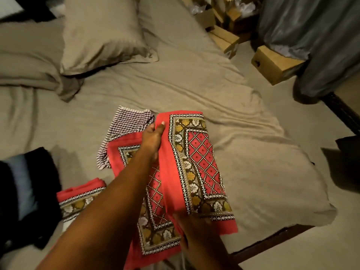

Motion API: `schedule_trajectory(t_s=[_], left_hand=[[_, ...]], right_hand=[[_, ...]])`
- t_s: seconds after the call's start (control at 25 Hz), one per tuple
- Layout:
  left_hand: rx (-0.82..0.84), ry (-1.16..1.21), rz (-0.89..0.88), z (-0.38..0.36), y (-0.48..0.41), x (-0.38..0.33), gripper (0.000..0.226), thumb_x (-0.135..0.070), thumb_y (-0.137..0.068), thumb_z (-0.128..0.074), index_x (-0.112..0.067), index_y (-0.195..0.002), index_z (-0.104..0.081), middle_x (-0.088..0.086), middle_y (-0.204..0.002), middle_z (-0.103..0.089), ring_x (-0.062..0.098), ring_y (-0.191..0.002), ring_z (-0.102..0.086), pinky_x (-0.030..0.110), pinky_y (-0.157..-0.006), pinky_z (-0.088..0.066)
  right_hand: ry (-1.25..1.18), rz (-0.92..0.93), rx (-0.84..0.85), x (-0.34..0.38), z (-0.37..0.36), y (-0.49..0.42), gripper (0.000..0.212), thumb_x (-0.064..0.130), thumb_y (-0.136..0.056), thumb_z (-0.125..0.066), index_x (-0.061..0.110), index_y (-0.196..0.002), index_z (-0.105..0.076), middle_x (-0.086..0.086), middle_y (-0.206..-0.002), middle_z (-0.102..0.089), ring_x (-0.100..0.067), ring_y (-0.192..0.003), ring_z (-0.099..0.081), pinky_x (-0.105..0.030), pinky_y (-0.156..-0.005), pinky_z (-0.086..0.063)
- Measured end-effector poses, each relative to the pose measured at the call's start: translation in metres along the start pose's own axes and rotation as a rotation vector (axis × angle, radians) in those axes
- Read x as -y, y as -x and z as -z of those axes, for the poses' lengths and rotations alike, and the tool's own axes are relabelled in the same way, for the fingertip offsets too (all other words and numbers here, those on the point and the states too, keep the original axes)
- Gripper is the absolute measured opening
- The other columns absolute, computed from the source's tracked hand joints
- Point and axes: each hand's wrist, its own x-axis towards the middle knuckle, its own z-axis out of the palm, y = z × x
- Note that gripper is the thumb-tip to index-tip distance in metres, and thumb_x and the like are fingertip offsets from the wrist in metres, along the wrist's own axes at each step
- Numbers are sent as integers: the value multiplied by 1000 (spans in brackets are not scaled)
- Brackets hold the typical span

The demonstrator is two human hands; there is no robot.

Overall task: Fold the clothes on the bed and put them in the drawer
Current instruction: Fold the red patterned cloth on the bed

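Note:
A red patterned cloth with a black, white and yellow border lies half folded on the bed. My left hand grips the far edge of its turned-over flap. At the near end of that flap, my right hand pinches the cloth. A checked maroon-and-white cloth lies partly under the red one, at its far left. A second red patterned piece, folded, sits on the bed to the near left.
Two beige pillows lie at the far left. A dark and grey garment pile sits at the left edge. Cardboard boxes and a grey covered object stand beyond the bed's right side.

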Motion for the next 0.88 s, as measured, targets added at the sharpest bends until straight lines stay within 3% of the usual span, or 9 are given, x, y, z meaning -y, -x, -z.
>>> schedule_trajectory(t_s=[0.12,0.2,0.28,0.4,0.52,0.64,0.72,0.8,0.88], left_hand=[[-106,-87,-152,70,-6,0,22,-23,-100,-61,-11,-117,-67,10,-105,-76,24,-91,-71,40,-81,-61],[-202,-328,-284,107,-7,2,27,-19,-101,-57,-3,-122,-66,11,-114,-72,21,-98,-67,37,-91,-56],[-251,-507,-369,136,-7,4,27,-21,-101,-56,-7,-121,-67,0,-111,-71,13,-97,-64,28,-87,-53],[-277,-598,-375,161,-4,7,29,-25,-101,-56,-13,-124,-67,-4,-111,-70,8,-96,-63,18,-74,-43],[-283,-672,-377,180,-10,18,31,-27,-99,-56,-14,-127,-64,3,-120,-70,17,-103,-64,24,-80,-45],[-433,-815,-371,178,-2,25,43,-30,-96,-59,-14,-135,-50,10,-130,-57,28,-115,-57,40,-96,-49],[-541,-1089,-441,168,16,40,50,-35,-97,-55,-14,-141,-39,13,-140,-45,32,-126,-46,50,-103,-45],[-303,-1289,-633,152,47,68,54,-43,-101,-45,-20,-148,-33,12,-149,-39,32,-137,-37,54,-110,-39],[26,-1446,-720,147,68,102,60,-54,-102,-35,-30,-155,-25,7,-160,-30,31,-148,-25,56,-117,-28]], right_hand=[[33,84,70,37,-25,-6,97,40,-45,-88,45,-135,-52,26,-86,-61,-3,-76,-66,-28,-72,-61],[64,93,112,54,-37,-11,98,46,-42,-86,43,-135,-55,26,-86,-62,-3,-77,-67,-27,-71,-60],[127,106,134,67,-54,-18,96,50,-45,-81,39,-136,-55,22,-85,-65,-7,-75,-69,-31,-74,-61],[115,169,254,76,-94,-24,92,37,-61,-79,33,-146,-43,8,-86,-68,-20,-75,-70,-45,-82,-61],[75,243,317,82,-114,-33,75,32,-85,-57,24,-155,-30,-7,-99,-68,-29,-84,-67,-44,-79,-57],[168,293,108,84,-111,-28,62,50,-88,-46,24,-143,-43,1,-91,-69,-19,-73,-67,-30,-63,-56],[182,175,-89,72,-100,-33,51,47,-87,-58,27,-134,-51,3,-108,-65,-19,-92,-66,-34,-76,-56],[228,-45,-177,46,-80,-40,60,47,-89,-62,27,-143,-48,-4,-139,-52,-27,-124,-52,-46,-97,-44],[341,-162,-130,11,-66,-40,75,57,-91,-55,28,-156,-33,-9,-163,-27,-31,-149,-27,-53,-112,-30]])
